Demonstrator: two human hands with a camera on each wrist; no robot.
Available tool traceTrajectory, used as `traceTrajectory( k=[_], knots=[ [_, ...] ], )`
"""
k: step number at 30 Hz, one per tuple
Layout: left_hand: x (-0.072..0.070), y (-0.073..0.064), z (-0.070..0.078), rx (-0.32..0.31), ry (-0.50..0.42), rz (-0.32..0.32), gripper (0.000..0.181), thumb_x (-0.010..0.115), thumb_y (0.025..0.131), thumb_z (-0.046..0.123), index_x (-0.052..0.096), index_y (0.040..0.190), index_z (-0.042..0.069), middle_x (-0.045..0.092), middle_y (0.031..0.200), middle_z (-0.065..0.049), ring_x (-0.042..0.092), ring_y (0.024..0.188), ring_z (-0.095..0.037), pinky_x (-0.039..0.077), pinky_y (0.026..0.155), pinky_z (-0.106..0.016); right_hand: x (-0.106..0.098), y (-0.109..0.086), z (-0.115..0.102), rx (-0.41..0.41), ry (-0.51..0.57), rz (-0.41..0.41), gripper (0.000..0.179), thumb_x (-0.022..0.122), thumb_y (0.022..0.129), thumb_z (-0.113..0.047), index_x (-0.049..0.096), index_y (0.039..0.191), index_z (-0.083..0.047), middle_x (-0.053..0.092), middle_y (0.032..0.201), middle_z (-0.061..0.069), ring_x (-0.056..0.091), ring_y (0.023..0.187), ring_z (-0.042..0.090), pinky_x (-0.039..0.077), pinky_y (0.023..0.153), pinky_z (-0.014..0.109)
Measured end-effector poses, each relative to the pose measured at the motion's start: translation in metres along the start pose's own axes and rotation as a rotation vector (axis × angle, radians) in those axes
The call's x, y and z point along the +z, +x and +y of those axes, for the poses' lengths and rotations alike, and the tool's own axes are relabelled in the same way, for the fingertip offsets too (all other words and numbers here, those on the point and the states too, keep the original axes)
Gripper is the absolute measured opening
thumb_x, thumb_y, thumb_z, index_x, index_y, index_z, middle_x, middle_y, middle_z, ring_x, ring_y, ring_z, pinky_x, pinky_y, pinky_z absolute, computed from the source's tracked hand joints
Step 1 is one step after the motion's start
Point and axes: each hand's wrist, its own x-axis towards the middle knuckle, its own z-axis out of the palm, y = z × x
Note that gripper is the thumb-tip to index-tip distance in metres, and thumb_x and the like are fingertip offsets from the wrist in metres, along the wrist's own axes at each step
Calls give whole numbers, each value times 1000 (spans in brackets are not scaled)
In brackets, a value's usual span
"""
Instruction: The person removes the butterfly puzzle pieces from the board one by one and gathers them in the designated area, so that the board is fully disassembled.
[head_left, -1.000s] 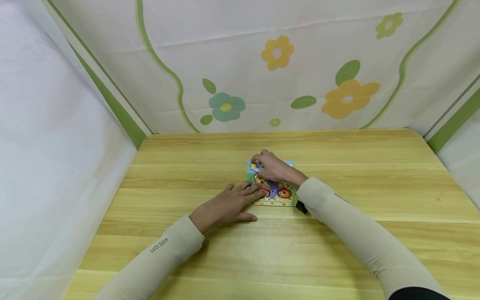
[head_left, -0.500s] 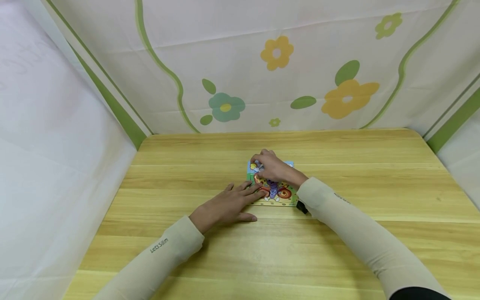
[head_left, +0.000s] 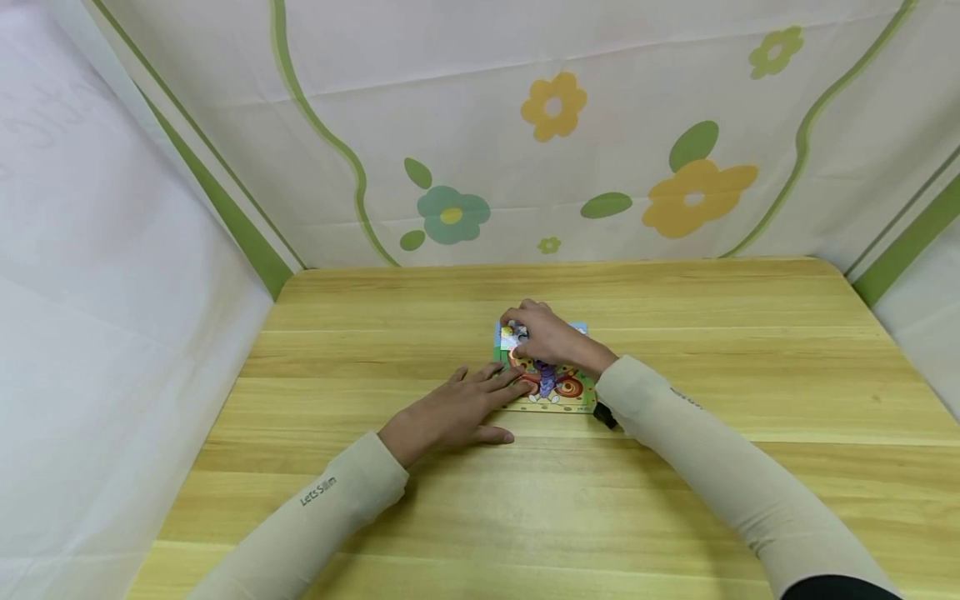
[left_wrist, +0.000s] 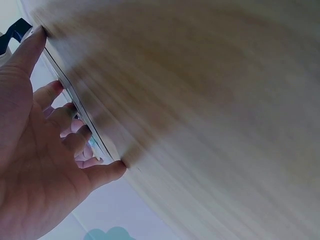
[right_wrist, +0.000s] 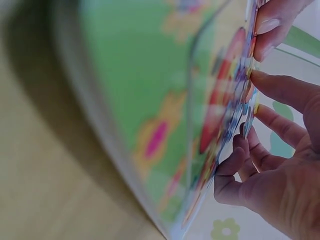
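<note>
A flat jigsaw puzzle [head_left: 551, 393] with a butterfly picture lies on the wooden table. My left hand [head_left: 457, 408] rests palm down with spread fingers on its left part; the thumb touches the table in front. Over the top left of the puzzle, my right hand [head_left: 551, 333] bends down and pinches a puzzle piece [head_left: 509, 340], which looks tilted up and catches the light. In the right wrist view the board [right_wrist: 135, 100] is seen nearly edge-on, with the right fingers [right_wrist: 280, 92] at its surface. The right hand hides much of the puzzle's upper half.
The wooden table [head_left: 750, 358] stretches around the puzzle on all sides. White cloth walls [head_left: 465, 108] with printed flowers stand behind and at the sides. A small black device [head_left: 604, 415] sits under the right wrist, near the puzzle's right edge.
The puzzle piece under my right fingers has tilted up and now shows glare. My right hand has barely shifted; the left hand stays in place.
</note>
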Motion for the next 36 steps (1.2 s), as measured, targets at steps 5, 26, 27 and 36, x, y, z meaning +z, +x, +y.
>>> traceTrajectory(
  k=[5, 26, 27, 36],
  knots=[
    [-1, 0, 0, -6, 1, 3, 78, 51, 104, 59, 17, 169, 34, 14, 177, 4, 12, 165, -28, 23, 124, -69, -1, 1, 3, -1, -2, 3, 49, 73, 98, -12, 60, 145, -9, 56, 132, 15, 52, 121, 33, 50, 100, 51],
    [0, 0, 0, -6, -11, 1, 78, 52, 104, 59, 17, 169, 34, 14, 177, 4, 13, 165, -29, 22, 125, -68, -5, 0, 6, -16, -8, -25, 48, 71, 98, -9, 61, 145, -4, 58, 129, 15, 56, 114, 30, 50, 96, 47],
    [0, 0, 1, -7, -14, -3, 78, 52, 104, 59, 17, 169, 34, 14, 177, 4, 12, 165, -29, 22, 125, -68, -5, 0, 5, -17, -9, -24, 48, 71, 98, -9, 62, 145, -4, 59, 129, 16, 56, 113, 30, 50, 96, 46],
    [0, 0, 0, -3, -18, 4, 78, 53, 104, 59, 17, 169, 34, 14, 177, 4, 13, 165, -30, 23, 124, -69, -6, -2, 8, -34, 7, -5, 47, 72, 97, -9, 63, 143, -3, 60, 127, 16, 59, 111, 30, 52, 95, 47]
  ],
)
